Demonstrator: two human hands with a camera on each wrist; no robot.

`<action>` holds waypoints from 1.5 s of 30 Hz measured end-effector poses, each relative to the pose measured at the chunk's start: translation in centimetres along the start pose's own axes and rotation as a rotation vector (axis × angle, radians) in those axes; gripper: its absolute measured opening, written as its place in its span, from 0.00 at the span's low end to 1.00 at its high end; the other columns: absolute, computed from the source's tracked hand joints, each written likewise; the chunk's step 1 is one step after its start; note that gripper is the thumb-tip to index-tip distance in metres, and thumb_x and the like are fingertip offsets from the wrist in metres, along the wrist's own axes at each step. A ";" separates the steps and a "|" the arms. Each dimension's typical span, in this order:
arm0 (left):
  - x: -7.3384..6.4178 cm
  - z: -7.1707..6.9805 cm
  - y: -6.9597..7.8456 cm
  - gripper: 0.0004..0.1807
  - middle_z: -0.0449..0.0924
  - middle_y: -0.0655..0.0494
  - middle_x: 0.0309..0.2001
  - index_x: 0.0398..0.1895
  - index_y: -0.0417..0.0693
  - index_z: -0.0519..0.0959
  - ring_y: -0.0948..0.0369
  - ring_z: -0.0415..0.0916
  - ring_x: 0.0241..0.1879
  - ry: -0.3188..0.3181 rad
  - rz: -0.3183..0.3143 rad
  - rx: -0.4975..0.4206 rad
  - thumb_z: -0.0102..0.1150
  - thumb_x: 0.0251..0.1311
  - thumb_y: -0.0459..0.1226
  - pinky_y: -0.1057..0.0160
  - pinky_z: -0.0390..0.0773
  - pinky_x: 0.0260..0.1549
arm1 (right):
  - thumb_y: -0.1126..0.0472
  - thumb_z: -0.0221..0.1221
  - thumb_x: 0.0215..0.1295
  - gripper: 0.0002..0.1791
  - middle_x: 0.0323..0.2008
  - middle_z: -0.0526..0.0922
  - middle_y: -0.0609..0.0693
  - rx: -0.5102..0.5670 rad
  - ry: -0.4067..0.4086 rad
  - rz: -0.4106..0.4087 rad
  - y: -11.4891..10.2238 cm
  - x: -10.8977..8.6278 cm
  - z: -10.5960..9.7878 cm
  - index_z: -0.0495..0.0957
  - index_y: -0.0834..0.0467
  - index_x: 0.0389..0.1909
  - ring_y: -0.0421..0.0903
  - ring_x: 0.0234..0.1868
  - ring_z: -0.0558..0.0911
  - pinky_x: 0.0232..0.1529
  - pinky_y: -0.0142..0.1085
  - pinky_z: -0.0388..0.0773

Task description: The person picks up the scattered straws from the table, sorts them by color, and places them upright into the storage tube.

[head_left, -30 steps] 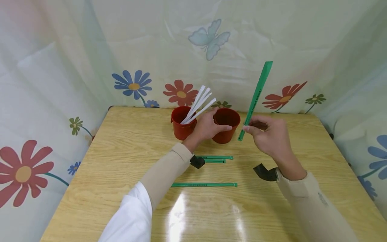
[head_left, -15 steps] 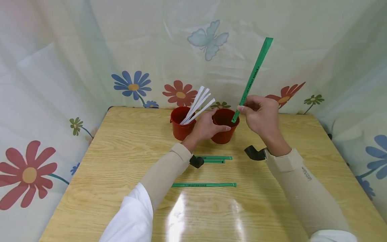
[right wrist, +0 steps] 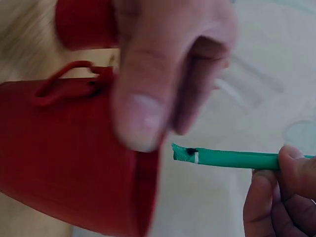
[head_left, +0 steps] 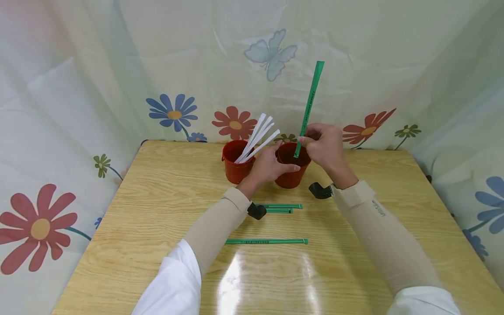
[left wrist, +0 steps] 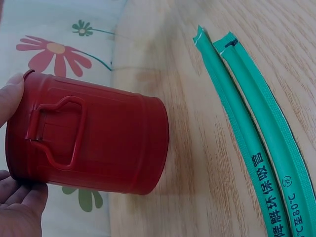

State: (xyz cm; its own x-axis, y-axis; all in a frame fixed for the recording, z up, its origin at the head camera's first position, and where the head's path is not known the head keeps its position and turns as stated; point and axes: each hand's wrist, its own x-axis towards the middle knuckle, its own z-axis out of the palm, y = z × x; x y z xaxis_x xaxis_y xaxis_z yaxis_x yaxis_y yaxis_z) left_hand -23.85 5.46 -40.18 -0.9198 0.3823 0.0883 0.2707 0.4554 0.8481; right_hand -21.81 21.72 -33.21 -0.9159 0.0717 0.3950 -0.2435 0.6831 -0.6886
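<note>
My left hand grips the rim of the right-hand red metal bucket, thumb on the near side and fingers at the far side. Between the thumb and fingers of my right hand, a green paper-wrapped straw is pinched near its lower end and stands nearly upright. In the head view its lower tip overlaps the bucket's mouth; the right wrist view has the straw with its tip just outside the rim. The left wrist view shows the bucket with its folded wire handle.
A second red bucket stands to the left, with several white paper-wrapped straws leaning in it. Two green wrapped straws lie side by side on the wooden table, and another green straw lies nearer. A flowered curtain hangs behind.
My right hand has moved left with the green straw, bringing its lower tip from beside the bucket to over its mouth. My left hand keeps its grip on the bucket.
</note>
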 end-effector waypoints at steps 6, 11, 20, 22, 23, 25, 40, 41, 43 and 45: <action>0.1 0.2 -0.2 0.53 0.78 0.53 0.60 0.77 0.47 0.57 0.59 0.78 0.56 0.000 -0.003 0.009 0.73 0.51 0.53 0.62 0.82 0.53 | 0.65 0.66 0.60 0.04 0.29 0.88 0.60 -0.045 -0.064 0.023 1.8 0.1 1.4 0.86 0.63 0.31 0.52 0.31 0.85 0.28 0.32 0.79; 0.2 0.2 -0.2 0.54 0.78 0.52 0.60 0.76 0.46 0.57 0.58 0.79 0.55 0.003 -0.008 0.024 0.73 0.50 0.53 0.62 0.83 0.52 | 0.64 0.66 0.60 0.10 0.34 0.88 0.63 -0.092 -0.135 0.036 2.5 -0.3 1.6 0.85 0.66 0.40 0.56 0.36 0.87 0.32 0.42 0.85; 0.2 0.1 -0.1 0.54 0.74 0.50 0.66 0.77 0.49 0.56 0.56 0.76 0.61 -0.001 -0.033 0.038 0.74 0.49 0.54 0.58 0.81 0.57 | 0.65 0.63 0.64 0.10 0.35 0.88 0.62 -0.111 -0.094 -0.044 2.2 -2.1 1.1 0.85 0.66 0.42 0.56 0.35 0.87 0.34 0.47 0.85; 0.1 0.0 -0.1 0.54 0.75 0.50 0.65 0.77 0.48 0.56 0.56 0.76 0.61 0.001 -0.025 0.042 0.73 0.50 0.54 0.59 0.81 0.56 | 0.66 0.65 0.62 0.07 0.31 0.88 0.60 -0.099 -0.060 -0.125 1.8 -3.2 1.1 0.86 0.65 0.38 0.53 0.30 0.86 0.31 0.42 0.83; 0.1 0.0 -0.1 0.53 0.75 0.50 0.65 0.77 0.48 0.56 0.56 0.77 0.60 0.002 -0.021 0.046 0.73 0.51 0.53 0.59 0.82 0.55 | 0.66 0.66 0.61 0.06 0.30 0.88 0.59 -0.091 -0.056 -0.172 1.5 -4.0 1.2 0.86 0.65 0.36 0.52 0.28 0.86 0.29 0.40 0.83; 0.0 0.0 -0.1 0.52 0.76 0.49 0.64 0.77 0.47 0.57 0.56 0.78 0.58 0.010 -0.003 0.058 0.72 0.52 0.52 0.59 0.82 0.54 | 0.68 0.67 0.58 0.04 0.29 0.89 0.57 -0.091 -0.092 -0.256 0.9 -5.7 1.3 0.87 0.64 0.34 0.48 0.27 0.85 0.29 0.36 0.83; 0.0 0.1 0.2 0.53 0.75 0.51 0.65 0.76 0.48 0.58 0.56 0.75 0.61 0.017 -0.028 0.077 0.73 0.49 0.55 0.59 0.81 0.56 | 0.73 0.68 0.51 0.14 0.29 0.80 0.43 -0.377 -0.820 -0.606 1.1 -16.6 5.4 0.83 0.52 0.34 0.37 0.33 0.77 0.36 0.29 0.78; 0.0 0.0 0.2 0.53 0.75 0.51 0.65 0.76 0.48 0.58 0.56 0.75 0.61 0.016 -0.027 0.078 0.73 0.49 0.55 0.59 0.81 0.56 | 0.74 0.68 0.50 0.15 0.29 0.80 0.43 -0.404 -0.833 -0.600 1.0 -16.8 5.5 0.82 0.52 0.34 0.38 0.32 0.76 0.35 0.29 0.78; 0.0 0.0 0.2 0.54 0.76 0.51 0.64 0.76 0.48 0.58 0.56 0.75 0.60 0.015 -0.026 0.074 0.73 0.49 0.55 0.59 0.82 0.55 | 0.75 0.68 0.48 0.17 0.30 0.79 0.44 -0.468 -0.860 -0.590 0.9 -17.1 5.7 0.81 0.52 0.36 0.39 0.32 0.76 0.34 0.30 0.78; 0.0 -0.1 0.2 0.54 0.76 0.51 0.64 0.76 0.49 0.58 0.56 0.75 0.60 0.013 -0.026 0.072 0.73 0.49 0.55 0.59 0.82 0.55 | 0.74 0.67 0.51 0.17 0.31 0.79 0.45 -0.531 -0.886 -0.591 0.7 -17.3 5.7 0.79 0.54 0.39 0.40 0.33 0.77 0.34 0.31 0.78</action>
State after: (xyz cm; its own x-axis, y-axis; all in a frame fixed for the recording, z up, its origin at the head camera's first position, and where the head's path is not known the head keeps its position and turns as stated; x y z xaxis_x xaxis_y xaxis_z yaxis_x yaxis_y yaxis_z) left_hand -23.83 5.44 -39.97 -0.9302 0.3595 0.0738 0.2660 0.5220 0.8104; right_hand -7.94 16.81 -44.06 -0.6588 -0.7401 -0.1351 -0.7304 0.6722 -0.1207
